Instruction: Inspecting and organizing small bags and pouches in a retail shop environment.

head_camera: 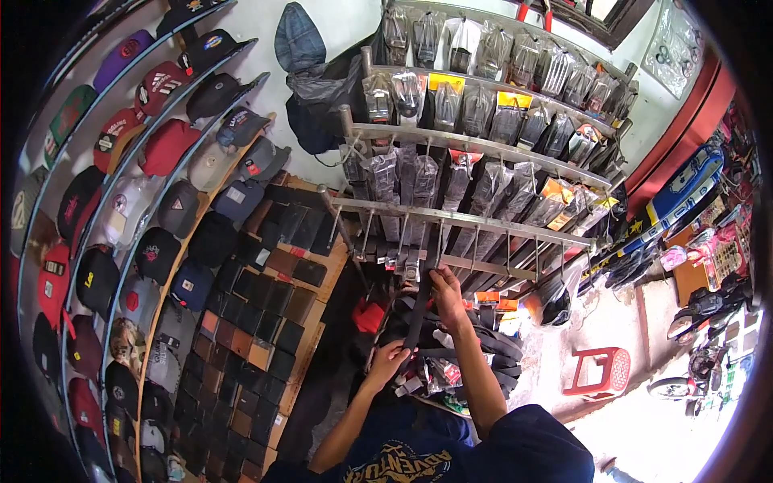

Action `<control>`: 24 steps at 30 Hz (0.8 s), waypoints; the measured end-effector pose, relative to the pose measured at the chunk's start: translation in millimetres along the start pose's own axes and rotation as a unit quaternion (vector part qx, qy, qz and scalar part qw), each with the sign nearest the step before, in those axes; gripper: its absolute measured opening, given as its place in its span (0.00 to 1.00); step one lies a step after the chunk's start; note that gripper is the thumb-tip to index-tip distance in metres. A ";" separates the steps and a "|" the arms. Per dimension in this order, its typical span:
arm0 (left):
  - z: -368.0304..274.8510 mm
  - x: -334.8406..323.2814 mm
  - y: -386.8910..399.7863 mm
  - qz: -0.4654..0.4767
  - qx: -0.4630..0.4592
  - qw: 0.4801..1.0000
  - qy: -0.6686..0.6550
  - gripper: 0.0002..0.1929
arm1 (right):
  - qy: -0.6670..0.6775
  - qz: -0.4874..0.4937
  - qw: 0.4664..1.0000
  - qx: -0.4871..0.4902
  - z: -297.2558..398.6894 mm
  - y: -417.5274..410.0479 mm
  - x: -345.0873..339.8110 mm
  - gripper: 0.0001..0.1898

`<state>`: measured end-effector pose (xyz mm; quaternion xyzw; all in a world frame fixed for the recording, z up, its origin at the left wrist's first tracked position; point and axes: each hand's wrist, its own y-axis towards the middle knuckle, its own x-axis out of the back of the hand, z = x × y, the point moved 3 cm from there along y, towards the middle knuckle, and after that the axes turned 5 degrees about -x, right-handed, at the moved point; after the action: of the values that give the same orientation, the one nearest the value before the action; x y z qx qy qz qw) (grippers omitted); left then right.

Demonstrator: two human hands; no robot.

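Observation:
A black belt strap stretches between my two hands in front of the metal display rack. My left hand pinches its lower part. Higher up, my right hand has its fingers on the strap's upper part, just beneath the rack's lowest row of hooks. Whether the strap's top end touches a hook is hard to tell. Below and around my hands lies a heap of coiled black belts, some with tags or wrapping. Several plastic-wrapped belts hang in rows on the rack.
Shelves of caps curve along the left side. Beside them, wallets lie in rows on cardboard. A red plastic stool is on the floor to the right, with a parked motorcycle beyond it. Something red sits left of the belts.

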<state>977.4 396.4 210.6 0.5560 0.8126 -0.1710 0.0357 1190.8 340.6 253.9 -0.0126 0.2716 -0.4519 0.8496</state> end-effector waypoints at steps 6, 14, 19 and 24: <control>5.8 1.9 -12.6 -0.025 0.022 0.999 -0.004 0.17 | -0.093 0.001 0.990 -0.109 -53.1 -12.4 25.5 0.15; -9.3 -12.0 -25.2 -0.044 0.021 0.999 -0.002 0.14 | -0.061 -0.057 0.990 -0.116 -85.9 -83.1 37.2 0.30; -21.2 -20.6 -26.3 -0.018 -0.005 0.993 -0.117 0.15 | -0.051 0.031 0.988 -0.141 -103.6 -151.5 36.0 0.22; -42.5 -42.6 -15.4 -0.026 -0.050 0.987 -0.149 0.13 | -0.218 0.127 0.962 -0.104 -114.3 -196.3 43.1 0.24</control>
<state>985.1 367.0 264.8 0.5009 0.8198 -0.2115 0.1796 1006.5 216.8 189.5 -0.1648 0.1248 -0.2962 0.9325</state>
